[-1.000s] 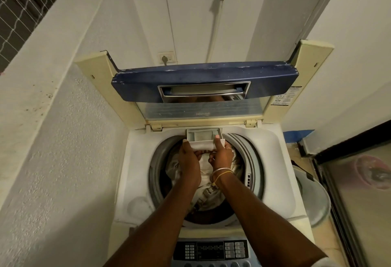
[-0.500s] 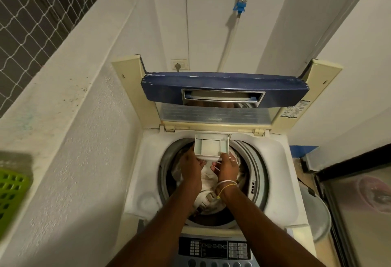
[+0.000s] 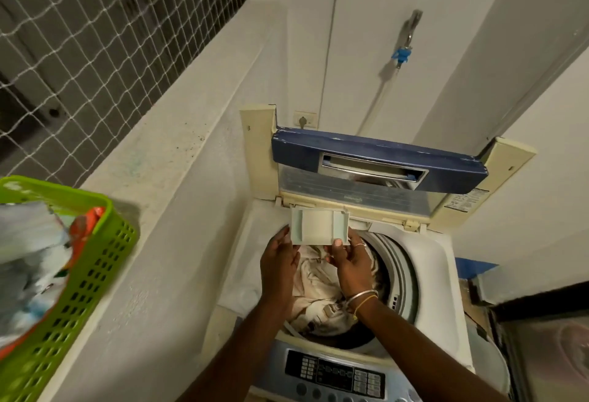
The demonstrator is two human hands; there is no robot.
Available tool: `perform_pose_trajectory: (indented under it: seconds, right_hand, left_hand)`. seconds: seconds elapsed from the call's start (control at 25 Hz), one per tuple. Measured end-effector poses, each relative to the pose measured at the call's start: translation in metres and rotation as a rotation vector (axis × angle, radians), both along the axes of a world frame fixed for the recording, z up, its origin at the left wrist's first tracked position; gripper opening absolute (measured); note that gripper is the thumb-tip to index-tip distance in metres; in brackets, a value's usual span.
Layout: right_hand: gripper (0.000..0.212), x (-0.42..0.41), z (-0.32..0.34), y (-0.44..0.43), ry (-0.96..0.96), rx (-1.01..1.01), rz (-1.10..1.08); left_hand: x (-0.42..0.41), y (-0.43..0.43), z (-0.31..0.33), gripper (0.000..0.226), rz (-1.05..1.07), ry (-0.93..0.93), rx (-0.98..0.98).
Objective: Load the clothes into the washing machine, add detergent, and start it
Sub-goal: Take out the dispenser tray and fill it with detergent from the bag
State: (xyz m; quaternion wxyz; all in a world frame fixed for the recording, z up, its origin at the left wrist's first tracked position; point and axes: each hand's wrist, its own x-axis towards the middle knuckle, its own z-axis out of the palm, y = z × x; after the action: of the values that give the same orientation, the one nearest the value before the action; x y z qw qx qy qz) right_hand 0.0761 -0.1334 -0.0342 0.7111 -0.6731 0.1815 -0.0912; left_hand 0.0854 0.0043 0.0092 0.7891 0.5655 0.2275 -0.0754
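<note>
Tray (image 3: 318, 226), head view: held at 12 o'clock of the washer (image 3: 441, 261) drum, above the clothes (image 3: 315, 287); right hand (image 3: 352, 263) pinches its 5 o'clock corner, thumb on top; left hand (image 3: 279, 263) touches its 9 o'clock edge, grip unclear; stiff, light plastic, likely slick, best held level by both side walls; basket (image 3: 95, 242) sits at 9 o'clock

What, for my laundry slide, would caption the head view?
Left hand and right hand hold the detergent drawer above clothes in the open top-loading washing machine.
</note>
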Motion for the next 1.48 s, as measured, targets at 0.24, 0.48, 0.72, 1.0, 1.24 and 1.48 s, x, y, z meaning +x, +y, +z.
perform_pose_trajectory:
  seconds: [0.24,0.48,0.72,1.0,1.24,1.48]
  right_hand:
    - [0.052,0.014,0.069,0.042,-0.190,-0.050,0.157]
    - [0.041,0.056,0.133,0.095,-0.283,-0.091,0.289]
    - [0.020,0.101,0.181,0.159,-0.224,-0.190,0.504]
    - [0.018,0.127,0.184,0.210,-0.059,-0.261,0.528]
    - [0.016,0.141,0.201,0.218,0.024,-0.367,0.381]
    - [0.030,0.166,0.214,0.228,0.171,-0.443,0.370]
  left_hand:
    - [-0.027,0.046,0.052,0.031,0.071,-0.229,0.438]
    - [-0.034,0.073,0.095,0.052,0.221,-0.414,0.610]
    - [-0.036,0.091,0.126,0.056,0.298,-0.569,0.672]
    - [-0.033,0.110,0.131,0.062,0.273,-0.599,0.825]
    - [-0.017,0.122,0.124,0.069,0.232,-0.677,0.936]
    - [0.021,0.144,0.133,0.069,0.243,-0.529,0.996]
